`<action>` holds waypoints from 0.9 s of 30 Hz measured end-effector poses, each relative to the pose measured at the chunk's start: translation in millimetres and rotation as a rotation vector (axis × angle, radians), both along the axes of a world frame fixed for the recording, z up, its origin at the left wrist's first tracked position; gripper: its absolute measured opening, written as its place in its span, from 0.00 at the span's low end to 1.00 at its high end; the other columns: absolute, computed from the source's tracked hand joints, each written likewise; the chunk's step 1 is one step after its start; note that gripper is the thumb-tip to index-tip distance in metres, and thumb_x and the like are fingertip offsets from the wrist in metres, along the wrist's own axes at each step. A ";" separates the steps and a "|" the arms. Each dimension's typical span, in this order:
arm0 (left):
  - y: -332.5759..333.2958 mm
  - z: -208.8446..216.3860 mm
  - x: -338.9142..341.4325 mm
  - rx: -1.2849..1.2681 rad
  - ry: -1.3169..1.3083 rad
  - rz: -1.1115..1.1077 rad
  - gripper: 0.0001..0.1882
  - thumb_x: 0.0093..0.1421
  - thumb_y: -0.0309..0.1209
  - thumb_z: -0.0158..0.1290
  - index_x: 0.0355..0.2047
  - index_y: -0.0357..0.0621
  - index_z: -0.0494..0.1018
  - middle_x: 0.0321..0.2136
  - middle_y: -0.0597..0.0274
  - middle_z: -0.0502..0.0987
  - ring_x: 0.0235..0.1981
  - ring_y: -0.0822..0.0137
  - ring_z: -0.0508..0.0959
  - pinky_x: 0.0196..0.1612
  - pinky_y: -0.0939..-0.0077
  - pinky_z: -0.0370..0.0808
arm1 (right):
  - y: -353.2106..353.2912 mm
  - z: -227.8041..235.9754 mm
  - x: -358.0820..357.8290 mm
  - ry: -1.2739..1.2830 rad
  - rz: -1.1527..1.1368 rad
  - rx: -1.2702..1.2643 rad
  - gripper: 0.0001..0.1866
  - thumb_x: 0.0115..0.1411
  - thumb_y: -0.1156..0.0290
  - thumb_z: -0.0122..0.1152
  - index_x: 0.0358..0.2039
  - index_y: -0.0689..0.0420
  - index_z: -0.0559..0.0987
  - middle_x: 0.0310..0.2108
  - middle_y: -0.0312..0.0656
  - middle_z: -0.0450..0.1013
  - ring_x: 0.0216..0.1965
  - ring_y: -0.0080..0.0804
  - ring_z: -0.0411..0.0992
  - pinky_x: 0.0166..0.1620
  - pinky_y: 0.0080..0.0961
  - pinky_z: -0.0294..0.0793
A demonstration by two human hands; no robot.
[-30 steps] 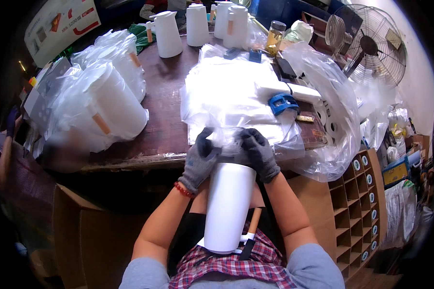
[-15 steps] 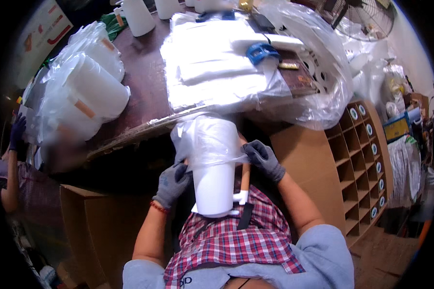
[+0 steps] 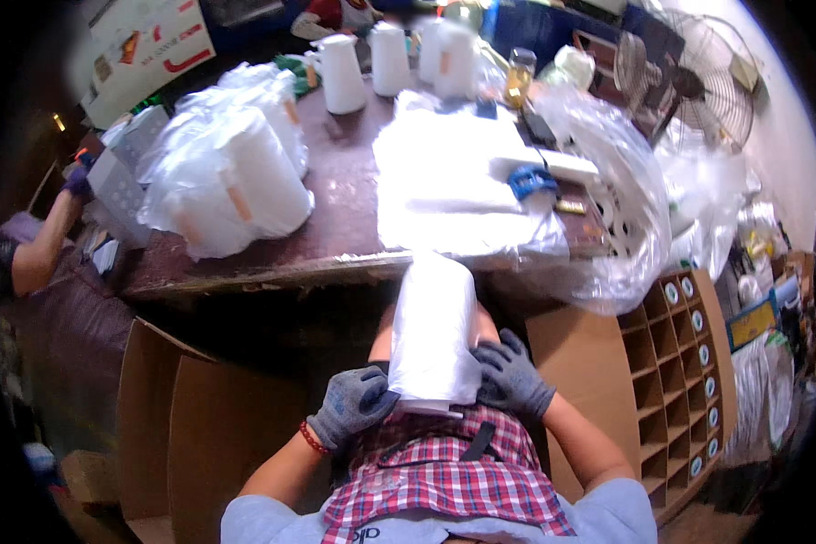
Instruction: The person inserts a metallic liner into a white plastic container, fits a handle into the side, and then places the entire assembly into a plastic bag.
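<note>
A white jug (image 3: 437, 313) lies along my lap, its far end just below the table edge. A thin clear plastic bag (image 3: 412, 370) covers it almost down to the end nearest me. My left hand (image 3: 357, 402), in a grey glove, pinches the bag's edge at the jug's near left. On the other side my right hand (image 3: 511, 374), gloved too, has its fingers curled against the bag's edge. The jug's handle is hidden now.
Bagged white jugs (image 3: 236, 172) stand at the table's left, bare ones (image 3: 340, 77) at the back. Flat plastic bags (image 3: 458, 186) and a blue tape dispenser (image 3: 531, 181) lie ahead. A divided carton (image 3: 666, 399) is at right, an open box (image 3: 218, 435) at left. A co-worker's arm (image 3: 50, 236) shows far left.
The bag has come down from the jug's far part over nearly its whole length. Both hands have moved toward my body along with the bag's edge. The head view has shifted.
</note>
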State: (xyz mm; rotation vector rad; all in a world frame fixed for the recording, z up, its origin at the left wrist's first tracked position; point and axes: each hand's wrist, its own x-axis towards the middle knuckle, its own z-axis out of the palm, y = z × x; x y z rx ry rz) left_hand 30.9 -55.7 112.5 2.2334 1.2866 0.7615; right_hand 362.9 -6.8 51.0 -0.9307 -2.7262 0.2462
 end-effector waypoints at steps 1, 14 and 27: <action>5.3 10.7 2.0 -0.001 -0.089 0.005 0.11 0.55 0.34 0.59 0.23 0.40 0.73 0.23 0.54 0.74 0.25 0.51 0.75 0.28 0.64 0.72 | 3.4 -6.8 -0.8 0.010 0.045 0.053 0.23 0.45 0.53 0.66 0.38 0.52 0.76 0.53 0.43 0.69 0.61 0.41 0.62 0.66 0.57 0.48; 51.0 95.2 29.9 -0.073 -1.519 0.123 0.08 0.67 0.31 0.51 0.40 0.38 0.73 0.29 0.69 0.74 0.31 0.76 0.75 0.33 0.82 0.73 | -3.9 -13.5 -111.0 0.242 -0.038 0.003 0.28 0.57 0.63 0.64 0.57 0.56 0.70 0.55 0.48 0.67 0.56 0.41 0.66 0.58 0.37 0.65; 174.5 117.3 -92.2 0.258 -1.328 0.163 0.23 0.71 0.46 0.36 0.52 0.42 0.69 0.48 0.56 0.74 0.50 0.61 0.74 0.57 0.65 0.68 | 144.3 80.7 -225.8 1.148 -0.169 -0.567 0.12 0.57 0.75 0.66 0.40 0.63 0.78 0.27 0.37 0.75 0.26 0.24 0.73 0.31 0.23 0.73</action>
